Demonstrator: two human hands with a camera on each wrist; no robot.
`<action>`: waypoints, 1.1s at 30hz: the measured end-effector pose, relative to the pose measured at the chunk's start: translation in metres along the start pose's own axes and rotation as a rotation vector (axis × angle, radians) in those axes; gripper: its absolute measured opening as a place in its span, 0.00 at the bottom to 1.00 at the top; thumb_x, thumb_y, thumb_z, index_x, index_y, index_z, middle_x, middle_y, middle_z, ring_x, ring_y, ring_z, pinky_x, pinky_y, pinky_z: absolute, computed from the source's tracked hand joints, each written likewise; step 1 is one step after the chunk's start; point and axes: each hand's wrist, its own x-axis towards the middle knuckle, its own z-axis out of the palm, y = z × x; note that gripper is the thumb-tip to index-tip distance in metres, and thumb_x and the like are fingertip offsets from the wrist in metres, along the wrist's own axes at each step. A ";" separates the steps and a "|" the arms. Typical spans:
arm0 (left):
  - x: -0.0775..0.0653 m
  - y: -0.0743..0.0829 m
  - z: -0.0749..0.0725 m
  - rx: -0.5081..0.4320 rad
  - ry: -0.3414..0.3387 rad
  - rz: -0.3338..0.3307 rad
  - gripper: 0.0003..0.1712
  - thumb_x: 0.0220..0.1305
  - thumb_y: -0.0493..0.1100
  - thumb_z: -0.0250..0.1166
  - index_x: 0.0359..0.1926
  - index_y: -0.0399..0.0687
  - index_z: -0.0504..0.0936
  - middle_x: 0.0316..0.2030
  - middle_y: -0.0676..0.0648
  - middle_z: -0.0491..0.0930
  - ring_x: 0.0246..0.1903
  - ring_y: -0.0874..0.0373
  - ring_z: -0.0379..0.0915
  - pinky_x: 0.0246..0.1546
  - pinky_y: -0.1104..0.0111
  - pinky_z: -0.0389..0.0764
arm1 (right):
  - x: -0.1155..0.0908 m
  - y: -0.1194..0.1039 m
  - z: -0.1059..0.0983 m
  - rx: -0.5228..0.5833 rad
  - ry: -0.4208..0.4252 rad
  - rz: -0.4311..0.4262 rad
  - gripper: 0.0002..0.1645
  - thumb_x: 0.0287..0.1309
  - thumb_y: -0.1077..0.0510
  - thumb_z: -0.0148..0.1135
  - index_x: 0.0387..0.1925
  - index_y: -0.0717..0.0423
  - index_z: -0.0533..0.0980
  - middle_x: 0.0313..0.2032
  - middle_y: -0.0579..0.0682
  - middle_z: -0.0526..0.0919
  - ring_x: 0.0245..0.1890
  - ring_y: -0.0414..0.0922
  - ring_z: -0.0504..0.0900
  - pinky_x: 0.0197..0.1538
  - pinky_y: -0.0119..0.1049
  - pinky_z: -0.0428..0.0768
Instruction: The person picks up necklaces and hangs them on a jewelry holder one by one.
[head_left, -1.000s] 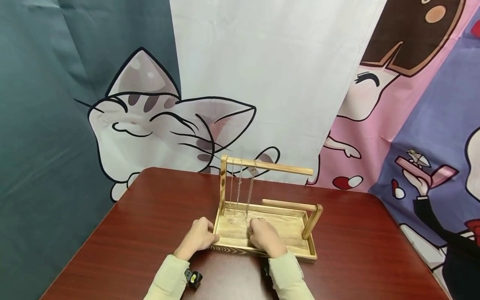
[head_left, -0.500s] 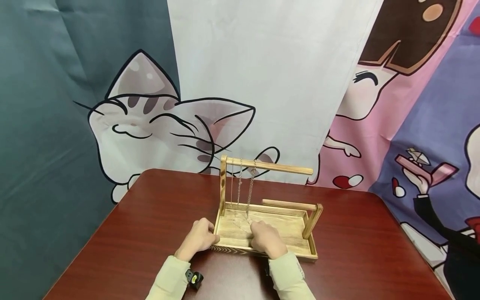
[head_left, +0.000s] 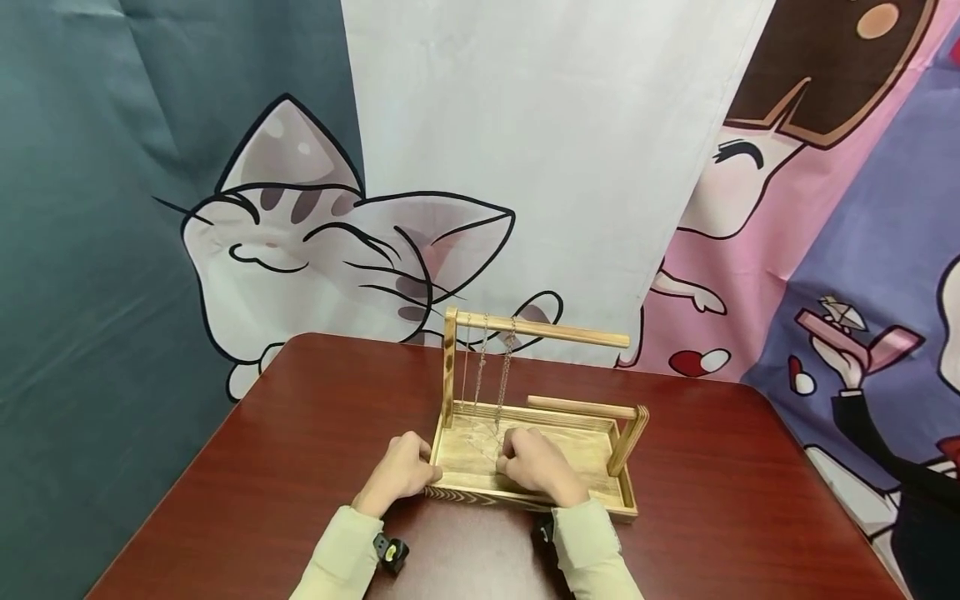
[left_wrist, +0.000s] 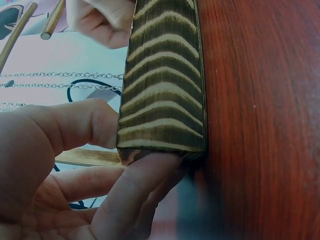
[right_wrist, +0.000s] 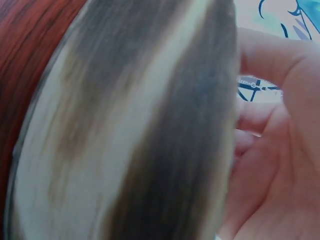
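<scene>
A wooden jewelry stand with a tray base (head_left: 592, 454) stands on the table. Three necklaces hang from its upper bar, including a thick silver one (head_left: 506, 367). My left hand (head_left: 400, 471) grips the tray's near left corner; in the left wrist view its thumb and fingers (left_wrist: 142, 185) hold the end of the dark-grained wall. Over the tray floor, my right hand (head_left: 536, 462) has curled fingers that pinch a thin silver necklace (head_left: 480, 446), whose strands run left across the wood. The pinch point itself is hidden. The tray wall (right_wrist: 150, 130) covers the fingertips in the right wrist view.
A shorter, lower bar (head_left: 581, 407) reaches left from the right post (head_left: 628, 442). The red-brown table (head_left: 337, 400) extends on both sides. Behind it hangs a printed cartoon curtain (head_left: 562, 167).
The right hand has shifted slightly within the tray, its wrist a little to the right. The thin necklace strands on the tray floor have changed shape. The left hand keeps its grip.
</scene>
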 end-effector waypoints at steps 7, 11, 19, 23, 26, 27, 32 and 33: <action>0.002 -0.001 0.001 0.010 0.006 0.006 0.04 0.41 0.38 0.66 0.16 0.45 0.79 0.12 0.53 0.73 0.15 0.62 0.67 0.20 0.70 0.70 | 0.002 -0.002 -0.001 0.330 0.014 -0.051 0.02 0.52 0.60 0.56 0.28 0.53 0.71 0.24 0.45 0.76 0.22 0.39 0.72 0.24 0.33 0.73; 0.001 -0.002 0.002 0.017 0.000 0.010 0.03 0.40 0.38 0.66 0.17 0.46 0.80 0.14 0.54 0.73 0.16 0.62 0.66 0.21 0.70 0.70 | 0.003 -0.004 0.001 0.501 0.046 -0.046 0.03 0.49 0.64 0.57 0.28 0.56 0.71 0.26 0.48 0.76 0.25 0.40 0.73 0.27 0.32 0.74; 0.001 0.000 -0.001 0.007 0.007 0.011 0.02 0.41 0.38 0.66 0.19 0.44 0.81 0.15 0.52 0.74 0.16 0.61 0.67 0.21 0.69 0.70 | 0.001 -0.019 -0.015 0.765 0.092 -0.071 0.03 0.49 0.70 0.53 0.29 0.65 0.71 0.28 0.62 0.79 0.19 0.43 0.72 0.23 0.31 0.72; 0.000 -0.001 0.000 0.011 0.006 0.014 0.02 0.39 0.37 0.66 0.17 0.45 0.80 0.14 0.53 0.73 0.15 0.62 0.65 0.20 0.70 0.69 | -0.008 -0.036 -0.034 0.817 0.119 -0.105 0.03 0.50 0.72 0.52 0.30 0.69 0.71 0.26 0.68 0.77 0.16 0.40 0.70 0.20 0.28 0.68; 0.000 -0.002 0.000 0.002 0.017 0.014 0.02 0.39 0.37 0.65 0.17 0.44 0.80 0.14 0.52 0.73 0.14 0.62 0.66 0.19 0.70 0.69 | -0.012 -0.044 -0.044 0.818 0.170 -0.147 0.03 0.51 0.71 0.54 0.30 0.70 0.71 0.24 0.66 0.75 0.15 0.37 0.68 0.19 0.27 0.67; 0.000 -0.003 0.000 0.001 0.021 0.012 0.02 0.39 0.37 0.66 0.18 0.43 0.80 0.14 0.52 0.73 0.15 0.62 0.66 0.20 0.70 0.69 | -0.012 -0.046 -0.047 0.814 0.188 -0.163 0.03 0.51 0.71 0.54 0.30 0.70 0.72 0.23 0.64 0.74 0.14 0.37 0.68 0.19 0.27 0.66; 0.001 -0.003 0.000 -0.014 0.017 0.015 0.02 0.39 0.37 0.65 0.18 0.43 0.80 0.15 0.52 0.74 0.14 0.62 0.67 0.19 0.70 0.70 | -0.012 -0.053 -0.060 0.790 0.249 -0.209 0.03 0.52 0.71 0.55 0.30 0.70 0.73 0.22 0.57 0.74 0.14 0.37 0.68 0.19 0.27 0.68; 0.001 -0.002 0.000 -0.013 0.012 0.014 0.02 0.39 0.37 0.65 0.17 0.43 0.80 0.14 0.52 0.74 0.14 0.62 0.67 0.19 0.70 0.70 | -0.012 -0.054 -0.063 0.783 0.257 -0.217 0.03 0.52 0.71 0.55 0.30 0.70 0.73 0.22 0.58 0.75 0.15 0.38 0.69 0.19 0.27 0.68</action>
